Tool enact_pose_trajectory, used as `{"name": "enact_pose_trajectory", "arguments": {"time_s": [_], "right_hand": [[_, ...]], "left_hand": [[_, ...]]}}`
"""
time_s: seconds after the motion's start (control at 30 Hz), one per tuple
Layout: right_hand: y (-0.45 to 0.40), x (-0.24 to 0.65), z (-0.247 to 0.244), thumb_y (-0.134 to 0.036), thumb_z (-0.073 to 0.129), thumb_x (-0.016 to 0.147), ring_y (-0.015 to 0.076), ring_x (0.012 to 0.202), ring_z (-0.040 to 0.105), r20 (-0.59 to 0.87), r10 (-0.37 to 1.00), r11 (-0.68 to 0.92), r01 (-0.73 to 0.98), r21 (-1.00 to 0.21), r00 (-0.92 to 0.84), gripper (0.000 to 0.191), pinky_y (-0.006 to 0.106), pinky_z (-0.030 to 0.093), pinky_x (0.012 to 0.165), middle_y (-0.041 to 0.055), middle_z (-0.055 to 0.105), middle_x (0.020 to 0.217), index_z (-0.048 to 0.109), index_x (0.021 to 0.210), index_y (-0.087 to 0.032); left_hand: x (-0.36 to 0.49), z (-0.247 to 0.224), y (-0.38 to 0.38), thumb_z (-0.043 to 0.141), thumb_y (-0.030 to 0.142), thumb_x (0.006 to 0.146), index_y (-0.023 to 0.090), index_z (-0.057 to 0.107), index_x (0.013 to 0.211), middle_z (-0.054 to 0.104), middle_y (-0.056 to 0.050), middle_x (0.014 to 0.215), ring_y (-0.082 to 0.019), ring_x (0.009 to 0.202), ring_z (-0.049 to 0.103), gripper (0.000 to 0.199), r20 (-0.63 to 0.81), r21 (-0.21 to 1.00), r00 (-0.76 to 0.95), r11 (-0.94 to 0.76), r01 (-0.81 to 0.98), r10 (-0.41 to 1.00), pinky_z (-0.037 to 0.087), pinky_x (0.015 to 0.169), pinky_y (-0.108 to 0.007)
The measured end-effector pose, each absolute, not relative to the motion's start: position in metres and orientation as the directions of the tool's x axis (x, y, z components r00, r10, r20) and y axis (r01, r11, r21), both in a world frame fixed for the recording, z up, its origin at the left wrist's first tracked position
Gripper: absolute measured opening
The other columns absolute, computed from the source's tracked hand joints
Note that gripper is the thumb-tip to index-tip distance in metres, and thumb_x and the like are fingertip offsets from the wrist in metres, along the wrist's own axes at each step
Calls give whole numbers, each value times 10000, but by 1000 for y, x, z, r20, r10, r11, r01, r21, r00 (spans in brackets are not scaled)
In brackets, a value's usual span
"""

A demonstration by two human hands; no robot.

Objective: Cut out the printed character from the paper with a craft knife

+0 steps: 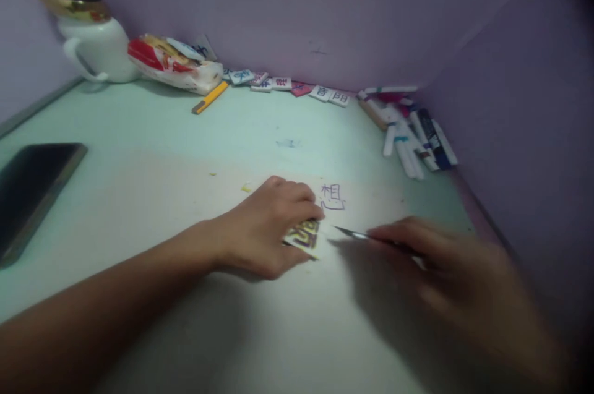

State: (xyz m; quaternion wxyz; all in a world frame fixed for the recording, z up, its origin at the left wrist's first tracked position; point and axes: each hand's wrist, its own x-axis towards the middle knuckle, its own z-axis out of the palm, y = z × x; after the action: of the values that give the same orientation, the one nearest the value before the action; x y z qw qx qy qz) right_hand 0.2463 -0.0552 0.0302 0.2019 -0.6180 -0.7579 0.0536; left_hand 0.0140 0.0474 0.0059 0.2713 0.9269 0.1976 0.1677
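My left hand point(269, 230) is closed on a small white block point(304, 236), pinning it to the tabletop between thumb and fingers. Dark character strokes edged in yellow show on its upper face; part of it is hidden under the fingers. My right hand point(445, 276), blurred by motion, grips a thin craft knife point(352, 233) like a pen. The blade tip points left, a short way from the block and apart from it. Just beyond, a purple handwritten character point(333, 197) is marked on the pale surface. Small yellow scraps point(245, 187) lie past my left hand.
A dark phone-like slab point(39, 190) lies at the left. Along the back are a white mug point(99, 47) with a gold-rimmed object on top, a red-and-white packet point(176, 66), a yellow cutter point(210, 98), character tiles point(281, 83) and a pile of markers point(408, 134). Purple walls border the table.
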Motion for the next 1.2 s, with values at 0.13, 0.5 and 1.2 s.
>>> {"name": "enact_pose_trajectory", "arguments": {"time_s": [0.13,0.5,1.2], "right_hand": [[-59,234,15,-282,556,898,145,537,601,152,983,166,835,-525,-100,153,250,396,474,-11,692,697,697,843,-264],[-58,227,10,-318,541,889,150,549,599,90,996,72,806,-587,-23,204,265,389,499,-2,700,697,703,783,-255],[-49,230,15,-331,542,849,184,615,613,-64,997,-1,778,-629,-50,214,300,430,565,10,715,705,714,762,-239]], "left_hand": [[14,3,46,686,246,742,160,626,1155,588,-92,1130,-261,1082,517,426,208,573,839,-758,311,502,371,1003,-397],[15,4,47,703,230,715,174,627,1122,586,-72,1079,-255,1040,536,417,178,588,836,-737,333,519,398,955,-403],[17,1,48,672,297,728,185,611,1058,591,-68,1026,-245,968,535,353,200,600,817,-727,334,540,387,930,-427]]}}
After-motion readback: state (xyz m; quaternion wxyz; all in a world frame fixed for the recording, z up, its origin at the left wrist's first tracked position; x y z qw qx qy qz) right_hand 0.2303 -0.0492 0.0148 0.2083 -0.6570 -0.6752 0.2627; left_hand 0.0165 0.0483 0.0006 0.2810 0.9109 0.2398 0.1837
